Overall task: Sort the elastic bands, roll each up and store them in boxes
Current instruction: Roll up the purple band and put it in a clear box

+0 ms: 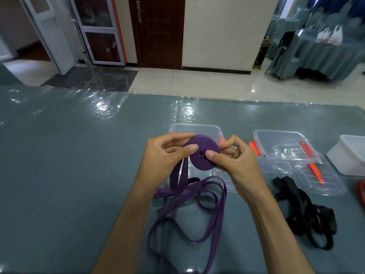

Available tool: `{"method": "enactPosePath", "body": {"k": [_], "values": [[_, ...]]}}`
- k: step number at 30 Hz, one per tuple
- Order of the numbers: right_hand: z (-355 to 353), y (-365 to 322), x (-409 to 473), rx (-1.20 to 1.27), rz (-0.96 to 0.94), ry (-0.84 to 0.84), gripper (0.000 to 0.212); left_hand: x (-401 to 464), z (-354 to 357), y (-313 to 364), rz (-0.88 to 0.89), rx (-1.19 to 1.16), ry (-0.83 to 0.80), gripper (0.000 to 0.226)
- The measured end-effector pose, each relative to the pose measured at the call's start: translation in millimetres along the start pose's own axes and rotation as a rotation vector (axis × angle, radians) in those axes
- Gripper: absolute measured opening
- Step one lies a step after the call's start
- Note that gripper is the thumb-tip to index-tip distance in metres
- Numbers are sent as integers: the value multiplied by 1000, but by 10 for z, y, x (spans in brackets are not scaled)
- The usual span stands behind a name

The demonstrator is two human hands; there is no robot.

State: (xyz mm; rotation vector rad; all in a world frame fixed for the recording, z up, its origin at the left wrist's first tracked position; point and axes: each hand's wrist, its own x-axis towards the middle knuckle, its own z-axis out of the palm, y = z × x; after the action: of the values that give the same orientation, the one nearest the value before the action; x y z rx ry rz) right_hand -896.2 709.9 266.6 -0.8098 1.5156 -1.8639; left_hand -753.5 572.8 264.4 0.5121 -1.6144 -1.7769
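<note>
Two bare hands meet above a grey table: the left hand [167,153] and right hand [233,157] both pinch a flat purple roll [203,155] of elastic band. Its loose tail [189,210] trails below in loops. The band looks soft and springy; gripping both flat faces should stop it unwinding. A clear box [195,128] sits just behind.

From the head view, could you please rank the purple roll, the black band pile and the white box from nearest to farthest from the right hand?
1. The purple roll: pinched in the right hand itself, at centre.
2. The black band pile: on the table, lower right of that hand.
3. The white box: at the far right edge.
</note>
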Motion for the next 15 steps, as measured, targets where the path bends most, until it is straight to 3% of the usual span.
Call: {"method": "enactPosePath", "body": {"k": [5, 7, 9, 15], "values": [[-12, -98, 41, -32, -111, -8, 45, -14, 58, -46, 1, -94, 31, 33], [31, -50, 49, 10, -143, 27, 37, 3, 31, -29, 5, -97, -5, 37], [73, 6, 53, 15, -115, 6, 29, 31, -13, -9, 31, -63, -8, 39], [27, -72, 147, -39, -99, -49, 40, 37, 19, -80, 140, -36, 15, 26]]}}
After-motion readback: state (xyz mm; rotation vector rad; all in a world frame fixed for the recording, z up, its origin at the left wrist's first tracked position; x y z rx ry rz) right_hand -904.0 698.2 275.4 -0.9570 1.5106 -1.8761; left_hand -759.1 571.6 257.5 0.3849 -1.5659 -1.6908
